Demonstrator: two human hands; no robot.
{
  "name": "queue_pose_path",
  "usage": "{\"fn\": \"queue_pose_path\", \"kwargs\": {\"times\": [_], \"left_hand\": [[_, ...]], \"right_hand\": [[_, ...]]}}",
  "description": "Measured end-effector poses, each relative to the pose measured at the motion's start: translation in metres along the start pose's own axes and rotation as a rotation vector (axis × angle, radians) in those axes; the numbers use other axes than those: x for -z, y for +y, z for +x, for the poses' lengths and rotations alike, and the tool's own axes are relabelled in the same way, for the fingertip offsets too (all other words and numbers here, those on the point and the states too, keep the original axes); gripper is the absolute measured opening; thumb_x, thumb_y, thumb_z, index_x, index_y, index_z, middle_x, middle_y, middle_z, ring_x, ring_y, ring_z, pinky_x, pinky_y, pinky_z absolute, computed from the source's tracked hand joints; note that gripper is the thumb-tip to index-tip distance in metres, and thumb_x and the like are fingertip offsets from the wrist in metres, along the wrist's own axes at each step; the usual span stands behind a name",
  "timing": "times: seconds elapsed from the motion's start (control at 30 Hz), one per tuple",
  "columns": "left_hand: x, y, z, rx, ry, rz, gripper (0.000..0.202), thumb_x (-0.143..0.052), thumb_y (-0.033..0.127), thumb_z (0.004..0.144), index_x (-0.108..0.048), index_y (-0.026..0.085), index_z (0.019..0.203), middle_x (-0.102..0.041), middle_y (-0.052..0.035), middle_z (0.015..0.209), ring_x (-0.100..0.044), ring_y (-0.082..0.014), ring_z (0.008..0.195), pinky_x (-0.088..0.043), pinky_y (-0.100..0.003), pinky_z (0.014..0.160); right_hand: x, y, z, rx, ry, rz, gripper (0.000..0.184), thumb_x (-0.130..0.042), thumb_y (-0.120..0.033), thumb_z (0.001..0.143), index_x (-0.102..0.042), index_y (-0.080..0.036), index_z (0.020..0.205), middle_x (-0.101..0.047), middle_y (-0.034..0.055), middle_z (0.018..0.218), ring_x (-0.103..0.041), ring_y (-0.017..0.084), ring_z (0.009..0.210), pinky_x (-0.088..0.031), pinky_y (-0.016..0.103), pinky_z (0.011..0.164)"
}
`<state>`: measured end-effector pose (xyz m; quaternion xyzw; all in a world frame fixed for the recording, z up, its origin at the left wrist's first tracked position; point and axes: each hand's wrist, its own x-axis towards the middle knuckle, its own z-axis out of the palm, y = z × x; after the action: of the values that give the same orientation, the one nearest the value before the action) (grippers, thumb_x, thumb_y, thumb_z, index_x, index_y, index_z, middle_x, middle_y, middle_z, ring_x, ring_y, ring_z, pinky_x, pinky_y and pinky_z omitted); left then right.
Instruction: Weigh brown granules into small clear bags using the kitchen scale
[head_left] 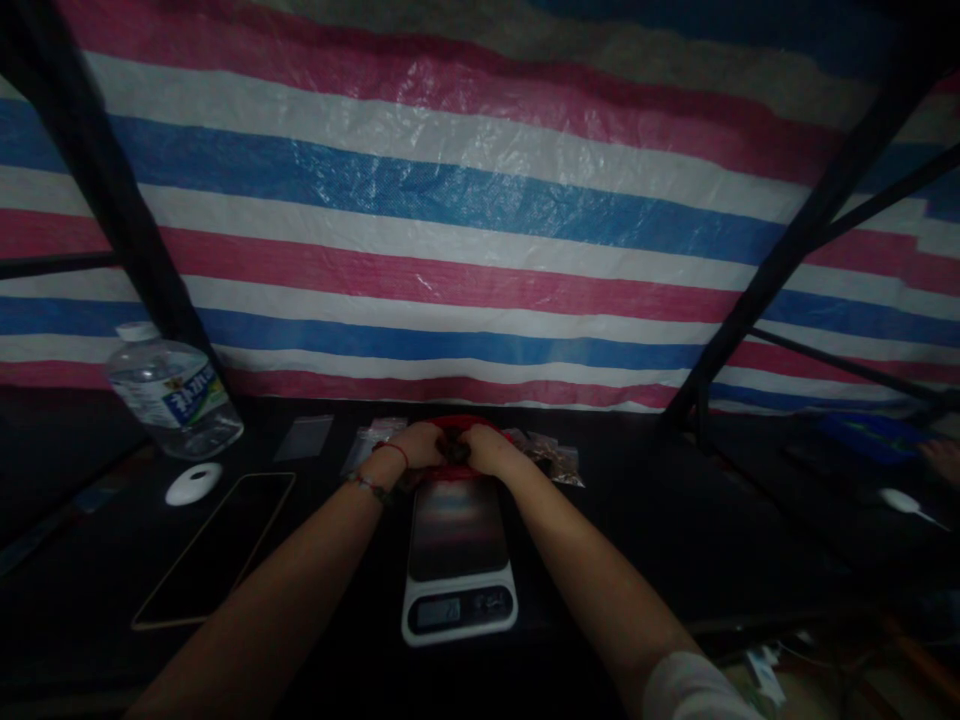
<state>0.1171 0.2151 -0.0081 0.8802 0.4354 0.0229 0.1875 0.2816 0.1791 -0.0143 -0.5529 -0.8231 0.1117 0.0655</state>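
My left hand (421, 446) and my right hand (486, 448) meet over a red bowl (459, 422) behind the scale. Both look closed, fingers turned inward at a dark brown clump (454, 447) between them. Shadow hides the fingertips and what they pinch. Just in front of the bowl is a white kitchen scale (459, 545) with a dark plate and a lit display; the digits are too blurred to read. Small clear bags with brown contents (559, 462) lie right of my right hand. Left of my left hand are several clear plastic bags (367, 445).
On the left stand a large clear bottle (180, 395), a white mouse-shaped object (193, 484) and a phone or tablet (217, 550). A flat clear bag (304, 438) lies behind them. Far right, another person's hand (941, 458) is near a blue tray (870, 438). Black frame posts flank the striped sheet.
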Motion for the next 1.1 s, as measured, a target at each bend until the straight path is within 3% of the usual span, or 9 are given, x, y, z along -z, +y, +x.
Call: {"fn": "queue_pose_path", "kwargs": {"times": [0.3, 0.53, 0.67, 0.8, 1.0, 1.1], "left_hand": [[-0.006, -0.011, 0.000, -0.054, 0.047, -0.138, 0.027, -0.057, 0.029, 0.070, -0.073, 0.023, 0.091, -0.074, -0.0018, 0.091, -0.066, -0.0171, 0.081, -0.045, -0.021, 0.069], [-0.003, -0.013, 0.002, -0.071, 0.113, -0.340, 0.028, -0.055, 0.025, 0.072, -0.072, 0.020, 0.093, -0.073, -0.0018, 0.093, -0.067, -0.0169, 0.086, -0.048, -0.022, 0.074], [0.005, -0.007, -0.001, -0.106, 0.231, -0.524, 0.031, -0.057, 0.027, 0.072, -0.069, 0.017, 0.098, -0.072, -0.0041, 0.100, -0.066, -0.0182, 0.090, -0.050, -0.027, 0.082], [0.009, -0.008, -0.006, -0.091, 0.368, -0.650, 0.037, -0.061, 0.034, 0.072, -0.067, 0.015, 0.102, -0.071, -0.0075, 0.103, -0.065, -0.0209, 0.094, -0.051, -0.032, 0.086], [0.005, -0.032, -0.014, -0.039, 0.586, -0.707, 0.052, -0.066, 0.040, 0.069, -0.060, 0.013, 0.113, -0.066, -0.0118, 0.112, -0.064, -0.0223, 0.099, -0.050, -0.037, 0.090], [0.001, -0.046, -0.020, -0.009, 0.688, -0.723, 0.050, -0.065, 0.037, 0.070, -0.059, 0.013, 0.113, -0.065, -0.0127, 0.112, -0.062, -0.0227, 0.101, -0.049, -0.039, 0.092]], "right_hand": [[-0.013, 0.013, 0.004, 0.033, 0.064, 0.207, 0.023, -0.058, -0.015, 0.074, -0.072, -0.017, 0.093, -0.073, 0.0062, 0.089, -0.065, 0.017, 0.079, -0.043, 0.022, 0.068], [-0.016, 0.010, 0.001, -0.012, 0.191, 0.420, 0.033, -0.060, -0.010, 0.068, -0.068, -0.019, 0.099, -0.071, 0.0040, 0.096, -0.063, 0.017, 0.083, -0.046, 0.024, 0.074], [-0.019, 0.010, 0.001, 0.003, 0.197, 0.619, 0.039, -0.062, -0.011, 0.068, -0.064, -0.017, 0.107, -0.070, 0.0043, 0.098, -0.063, 0.017, 0.085, -0.048, 0.027, 0.077], [-0.025, 0.014, -0.001, -0.021, 0.348, 0.745, 0.045, -0.064, -0.010, 0.067, -0.060, -0.016, 0.111, -0.067, 0.0066, 0.108, -0.063, 0.019, 0.095, -0.048, 0.032, 0.085], [-0.026, 0.017, -0.009, -0.056, 0.378, 0.672, 0.051, -0.066, -0.011, 0.068, -0.058, -0.020, 0.117, -0.063, 0.0077, 0.118, -0.060, 0.021, 0.107, -0.045, 0.038, 0.096], [-0.025, 0.015, -0.012, 0.001, 0.388, 0.685, 0.056, -0.065, -0.011, 0.069, -0.055, -0.020, 0.123, -0.062, 0.0070, 0.120, -0.059, 0.020, 0.109, -0.044, 0.037, 0.098]]}}
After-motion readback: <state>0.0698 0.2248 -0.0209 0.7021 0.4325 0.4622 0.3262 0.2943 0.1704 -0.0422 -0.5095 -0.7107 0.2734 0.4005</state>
